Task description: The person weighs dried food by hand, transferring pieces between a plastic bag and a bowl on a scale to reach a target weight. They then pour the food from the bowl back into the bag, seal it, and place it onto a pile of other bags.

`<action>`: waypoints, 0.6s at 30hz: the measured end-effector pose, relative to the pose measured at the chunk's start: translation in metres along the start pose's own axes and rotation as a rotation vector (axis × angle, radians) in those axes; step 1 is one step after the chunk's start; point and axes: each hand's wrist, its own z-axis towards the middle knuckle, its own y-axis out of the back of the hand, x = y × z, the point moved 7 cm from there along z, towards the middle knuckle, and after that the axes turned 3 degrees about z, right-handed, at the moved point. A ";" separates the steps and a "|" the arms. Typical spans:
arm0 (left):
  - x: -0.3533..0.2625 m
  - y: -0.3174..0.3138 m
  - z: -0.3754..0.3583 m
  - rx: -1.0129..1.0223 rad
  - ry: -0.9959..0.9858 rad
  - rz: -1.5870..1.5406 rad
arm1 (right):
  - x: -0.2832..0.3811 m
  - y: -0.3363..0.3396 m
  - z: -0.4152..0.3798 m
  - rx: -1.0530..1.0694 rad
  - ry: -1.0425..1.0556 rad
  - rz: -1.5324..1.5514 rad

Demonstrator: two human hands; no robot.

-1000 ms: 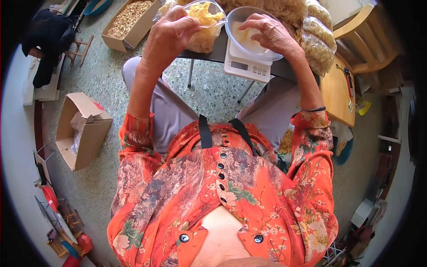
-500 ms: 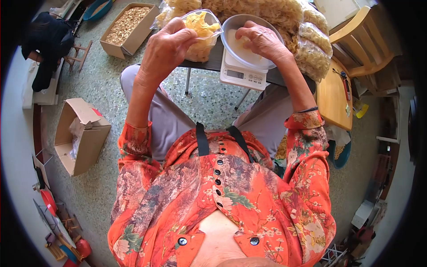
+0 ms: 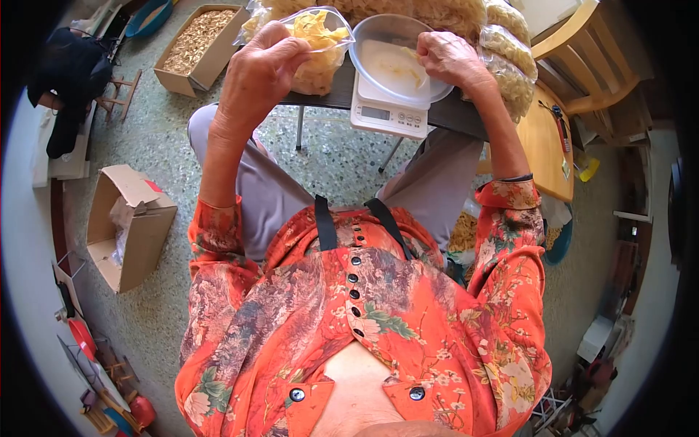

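The left hand [image 3: 266, 69] pinches a clear, crinkled plastic bag [image 3: 324, 64] of ragged yellow flakes [image 3: 319, 29], just to its right. A round translucent bowl [image 3: 378, 62] sits on a white scale [image 3: 389, 120]; the right hand [image 3: 451, 60] curls at the bowl's rim — whether gripping anything, one cannot tell.

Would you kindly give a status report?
Left hand pinching plastic bag of yellow flakes; right hand at rim of plastic bowl, grip unclear; bowl on digital scale; nothing visibly blocking.

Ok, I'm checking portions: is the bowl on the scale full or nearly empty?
Nearly empty: a few yellowish pieces lie in the bowl, its pale bottom mostly bare.
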 end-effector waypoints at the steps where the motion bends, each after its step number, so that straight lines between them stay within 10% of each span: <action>1: 0.000 -0.001 0.000 0.021 0.012 0.010 | 0.000 -0.006 0.000 0.053 -0.043 -0.032; 18: 0.000 -0.002 0.001 0.041 -0.029 -0.038 | 0.010 -0.042 0.011 0.090 -0.056 -0.014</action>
